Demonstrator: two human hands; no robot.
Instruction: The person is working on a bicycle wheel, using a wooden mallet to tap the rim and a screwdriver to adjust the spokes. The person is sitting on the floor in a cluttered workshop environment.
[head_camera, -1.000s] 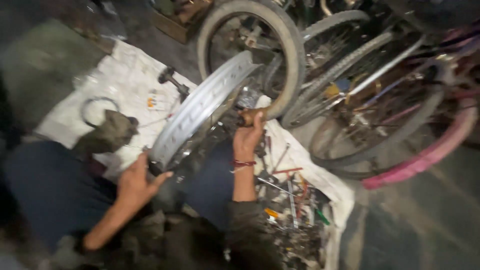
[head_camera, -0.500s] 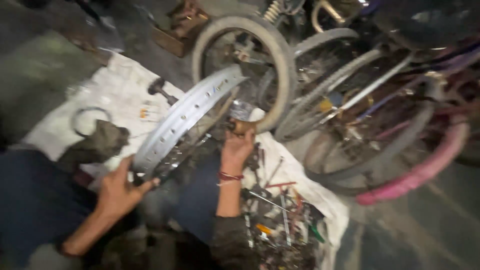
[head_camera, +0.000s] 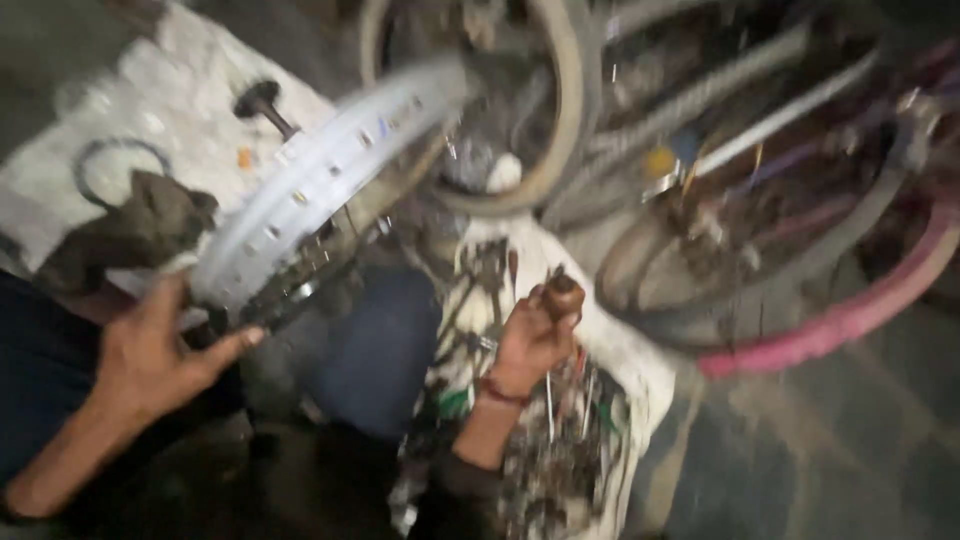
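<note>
The left hand (head_camera: 150, 350), fingers spread, props the lower edge of the silver metal bicycle wheel rim (head_camera: 320, 175), which tilts over the person's lap. The right hand (head_camera: 535, 335) is closed around a small dark object above scattered tools (head_camera: 560, 450) on white cloth (head_camera: 170, 100).

Motion blur smears the silver wheel rim (head_camera: 320, 170); the small dark thing in the right hand (head_camera: 535, 335) cannot be identified
</note>
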